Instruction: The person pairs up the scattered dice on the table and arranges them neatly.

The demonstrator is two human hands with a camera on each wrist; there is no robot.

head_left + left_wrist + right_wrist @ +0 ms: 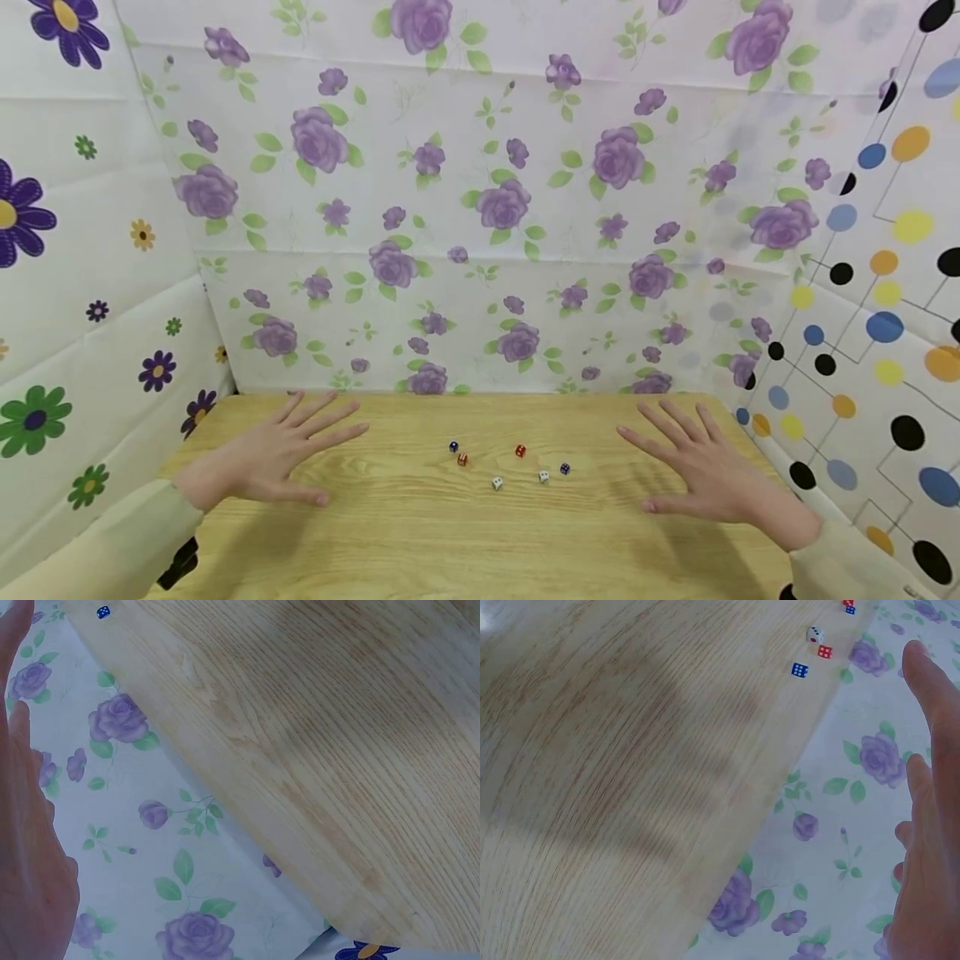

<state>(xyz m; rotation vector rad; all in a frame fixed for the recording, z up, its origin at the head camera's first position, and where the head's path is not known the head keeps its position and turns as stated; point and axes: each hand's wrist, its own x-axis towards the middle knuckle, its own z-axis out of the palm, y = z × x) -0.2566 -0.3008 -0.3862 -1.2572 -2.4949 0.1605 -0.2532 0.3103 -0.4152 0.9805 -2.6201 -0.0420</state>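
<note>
Several small dice lie loose near the middle of the table. A blue die (453,447) and a red die (462,459) sit close together on the left, with a white die (497,483) in front. To the right are another red die (521,451), a second white die (543,477) and a second blue die (565,469). My left hand (281,454) hovers left of them, fingers spread and holding nothing. On the other side my right hand (697,471) is likewise spread and bare, apart from the dice.
The light wooden table (420,542) meets a flowered cloth wall (450,333) at its far edge. A daisy-print cloth (112,308) closes off the left side, and a dotted cloth (862,367) the right. Shadows of both arms fall on the wood.
</note>
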